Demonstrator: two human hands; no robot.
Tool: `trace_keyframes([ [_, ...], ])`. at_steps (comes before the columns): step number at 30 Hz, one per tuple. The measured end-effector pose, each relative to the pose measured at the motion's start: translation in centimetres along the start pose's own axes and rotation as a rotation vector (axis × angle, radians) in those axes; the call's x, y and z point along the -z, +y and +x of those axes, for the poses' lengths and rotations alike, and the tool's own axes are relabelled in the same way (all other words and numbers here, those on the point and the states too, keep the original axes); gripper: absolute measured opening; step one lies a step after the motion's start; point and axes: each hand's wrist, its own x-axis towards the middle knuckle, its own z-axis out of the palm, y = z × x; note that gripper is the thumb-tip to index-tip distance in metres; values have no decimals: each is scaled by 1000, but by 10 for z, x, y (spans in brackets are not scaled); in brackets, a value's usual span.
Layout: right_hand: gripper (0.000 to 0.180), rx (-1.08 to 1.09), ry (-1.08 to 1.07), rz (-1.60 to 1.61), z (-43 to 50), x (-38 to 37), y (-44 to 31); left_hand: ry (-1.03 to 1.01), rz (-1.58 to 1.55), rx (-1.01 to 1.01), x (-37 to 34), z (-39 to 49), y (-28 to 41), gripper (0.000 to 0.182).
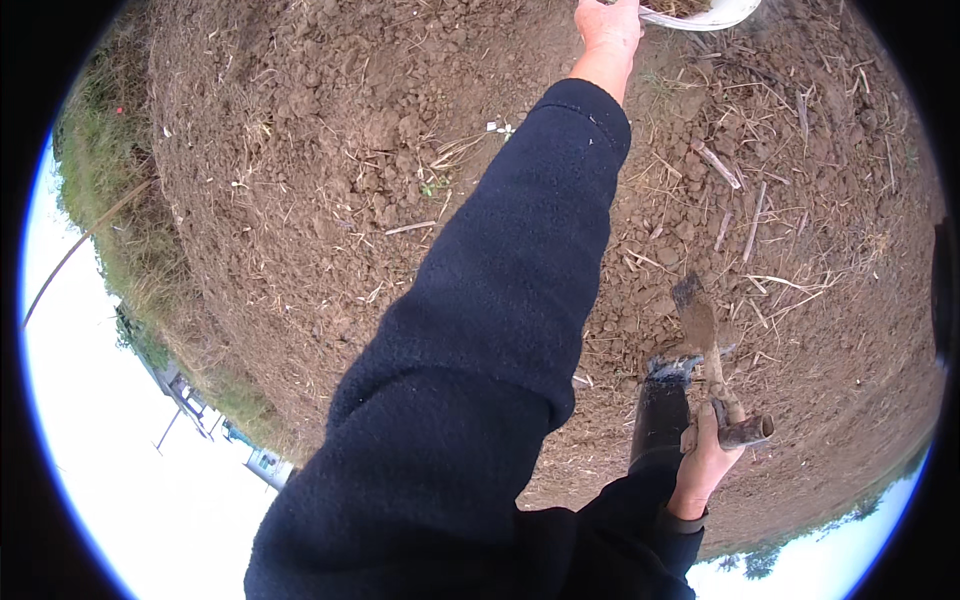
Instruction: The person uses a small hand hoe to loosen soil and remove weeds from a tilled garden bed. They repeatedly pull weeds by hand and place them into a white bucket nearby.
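My left hand (611,28) reaches to the top of the view, at the rim of a white bucket (701,22) with dry brown matter in it. The fingers are partly cut off by the frame's edge, so their grip cannot be made out. Low on the right, my right hand (709,457) is closed around a short-handled digging tool, apparently a hoe (697,322). Its soil-covered blade points up the view, above the hand, and a rusty tube-like end (750,431) sticks out on the right of my fingers. A dark boot (660,412) shows just left of this hand.
Loose brown soil (315,187) with clods, straw and dry stalks (716,163) spreads all around. A small green plant (435,185) grows near the middle. Tall grass (112,172) borders the left side, with buildings (266,466) beyond. A dark object stands at the right rim.
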Motion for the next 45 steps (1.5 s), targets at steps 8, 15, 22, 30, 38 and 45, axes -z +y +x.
trace_keyframes([
  [8,20,-105,-129,-158,11,-74,0,264,283,555,237,-120,-59,24],
  [15,24,-40,-289,-309,23,-135,3,733,97,672,379,-164,-95,18],
  [22,23,-38,-371,-428,30,-155,21,835,-287,663,358,-90,-121,16],
  [30,24,103,-498,-589,56,-193,29,890,-140,606,358,-106,-129,13],
  [38,13,262,-637,-543,84,-276,46,1095,-491,528,346,-87,-122,20],
  [45,16,202,-686,-580,87,-289,60,992,-286,578,361,-100,-123,9],
])
